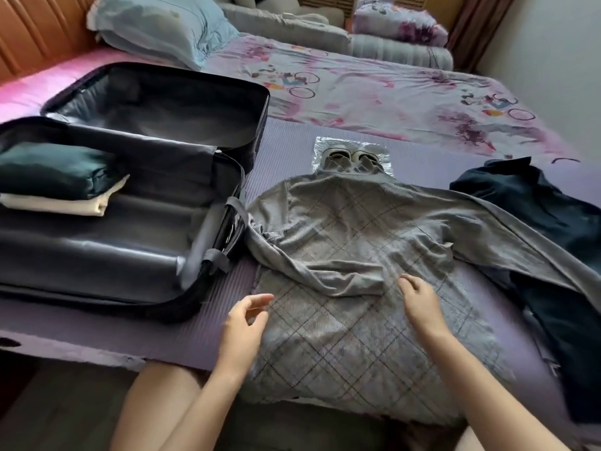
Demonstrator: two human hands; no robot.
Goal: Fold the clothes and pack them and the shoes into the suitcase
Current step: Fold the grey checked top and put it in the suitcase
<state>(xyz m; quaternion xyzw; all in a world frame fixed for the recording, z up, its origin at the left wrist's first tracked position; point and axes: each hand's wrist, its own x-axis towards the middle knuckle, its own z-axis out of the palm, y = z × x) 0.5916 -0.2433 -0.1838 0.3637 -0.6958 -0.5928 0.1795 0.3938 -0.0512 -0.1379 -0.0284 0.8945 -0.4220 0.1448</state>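
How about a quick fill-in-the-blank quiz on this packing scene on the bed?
1. A folded dark green garment lies on a folded cream garment inside the open dark ____.
2. The grey checked sweater lies spread on a purple ribbed ____.
3. The pair of pale shoes sits in a clear plastic ____.
Missing words: suitcase; mat; bag.

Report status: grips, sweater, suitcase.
Left grip open, right grip open over grey sweater. One sleeve folded in, other lies across dark garment. Suitcase open, nothing blocking.
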